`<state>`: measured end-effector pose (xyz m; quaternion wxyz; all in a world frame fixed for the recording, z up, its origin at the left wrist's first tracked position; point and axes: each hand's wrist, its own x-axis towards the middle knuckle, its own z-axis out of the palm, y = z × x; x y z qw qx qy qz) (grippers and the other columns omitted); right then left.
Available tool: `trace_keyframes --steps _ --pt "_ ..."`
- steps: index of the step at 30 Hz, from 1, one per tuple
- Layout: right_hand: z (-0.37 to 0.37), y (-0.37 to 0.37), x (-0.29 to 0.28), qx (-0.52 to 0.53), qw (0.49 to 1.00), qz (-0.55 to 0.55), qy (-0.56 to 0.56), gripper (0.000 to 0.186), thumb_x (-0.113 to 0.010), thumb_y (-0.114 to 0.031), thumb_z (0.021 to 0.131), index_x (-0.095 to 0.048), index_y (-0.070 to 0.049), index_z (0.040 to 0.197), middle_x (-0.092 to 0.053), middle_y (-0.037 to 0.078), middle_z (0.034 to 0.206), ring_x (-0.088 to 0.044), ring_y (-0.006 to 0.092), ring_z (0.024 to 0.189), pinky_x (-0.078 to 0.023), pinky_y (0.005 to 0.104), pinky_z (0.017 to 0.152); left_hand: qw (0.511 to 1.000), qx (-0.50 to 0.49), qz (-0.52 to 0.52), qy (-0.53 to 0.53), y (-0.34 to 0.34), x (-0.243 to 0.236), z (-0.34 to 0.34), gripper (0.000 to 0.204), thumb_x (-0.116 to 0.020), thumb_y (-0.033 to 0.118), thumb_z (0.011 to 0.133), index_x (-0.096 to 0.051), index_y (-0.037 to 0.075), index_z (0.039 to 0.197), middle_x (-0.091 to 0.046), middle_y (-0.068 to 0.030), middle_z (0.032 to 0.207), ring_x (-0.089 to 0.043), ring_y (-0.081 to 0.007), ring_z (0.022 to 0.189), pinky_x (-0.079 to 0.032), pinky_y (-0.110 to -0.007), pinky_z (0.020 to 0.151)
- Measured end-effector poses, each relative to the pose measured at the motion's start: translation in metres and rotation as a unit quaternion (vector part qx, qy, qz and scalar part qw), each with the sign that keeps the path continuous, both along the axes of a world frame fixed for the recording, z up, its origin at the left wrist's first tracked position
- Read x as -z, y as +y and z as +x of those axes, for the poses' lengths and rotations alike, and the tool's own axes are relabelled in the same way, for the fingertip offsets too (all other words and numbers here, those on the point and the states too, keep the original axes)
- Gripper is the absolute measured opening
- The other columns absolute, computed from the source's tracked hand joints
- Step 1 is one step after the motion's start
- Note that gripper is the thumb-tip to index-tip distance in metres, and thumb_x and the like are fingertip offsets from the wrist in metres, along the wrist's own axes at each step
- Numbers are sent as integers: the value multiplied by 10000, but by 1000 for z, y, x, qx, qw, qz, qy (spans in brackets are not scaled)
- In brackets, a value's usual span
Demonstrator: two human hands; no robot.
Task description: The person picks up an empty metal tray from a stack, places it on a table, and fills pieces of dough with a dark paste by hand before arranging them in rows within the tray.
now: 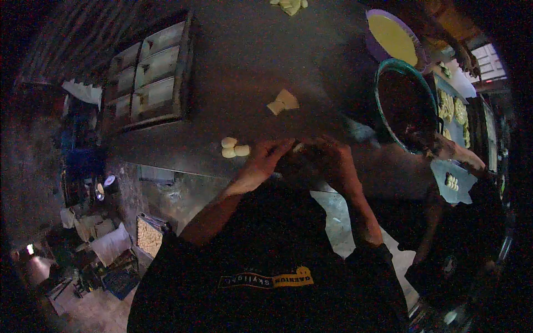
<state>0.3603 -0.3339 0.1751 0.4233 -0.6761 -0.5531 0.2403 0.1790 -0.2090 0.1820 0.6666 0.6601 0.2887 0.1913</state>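
My left hand [271, 156] and my right hand [336, 160] meet at the near edge of a dark table, fingers curled toward each other. Between their fingertips shows a small pale piece of dough [299, 147]; shadow hides most of it. Left of my left hand, several pale rounded dough pieces [229, 150] sit close together. Farther out lie flat, cut dough pieces [285, 102], partly overlapping. To my right stands a teal-rimmed bowl [378, 83] with dark contents.
A purple basin [375, 53] holds something yellow beyond the bowl. A co-worker's hand [444, 150] is by the bowl's near rim. Trays [456, 194] of shaped dough stand at right, a compartmented wooden frame [185, 83] at left. More pale dough [290, 6] lies at the far edge.
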Motion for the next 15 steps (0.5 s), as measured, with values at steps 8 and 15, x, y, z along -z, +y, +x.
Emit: trace_keyframes --steps 8,15 --pt "-23 19 -22 -16 960 -136 242 176 -692 18 834 -719 -17 1005 -701 103 998 -684 213 909 -548 323 775 985 99 -140 -3 11 -10 -18 417 -758 197 863 -621 48 1227 -696 -73 1095 -638 -149 1022 -520 -326 898" --pt "-63 32 -21 -3 992 -113 63 149 -699 -93 883 -723 -25 1013 -633 142 1135 -571 291 1199 -504 324 918 989 75 -125 -13 24 38 -46 350 -765 109 827 -644 35 1146 -703 -59 1039 -667 -186 1002 -532 -318 897"
